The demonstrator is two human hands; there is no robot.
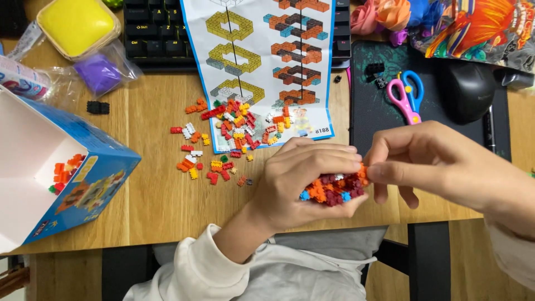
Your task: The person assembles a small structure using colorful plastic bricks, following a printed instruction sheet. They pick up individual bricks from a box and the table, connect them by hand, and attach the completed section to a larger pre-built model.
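Observation:
My left hand (304, 181) cups a small build of orange, dark red and blue mini bricks (333, 189) above the front edge of the wooden desk (150, 184). My right hand (429, 161) pinches the build's right end with thumb and forefinger. A loose pile of small red, orange, yellow and white bricks (228, 131) lies to the left of my hands, partly on the lower edge of a printed instruction sheet (262, 61) that shows building steps.
An open blue cardboard box (83, 178) with a few bricks inside lies at the left. Pink and blue scissors (405, 95) and a black mouse (468, 89) rest on a dark mat. A black keyboard (153, 33), yellow tub (78, 25) and plastic bags sit behind.

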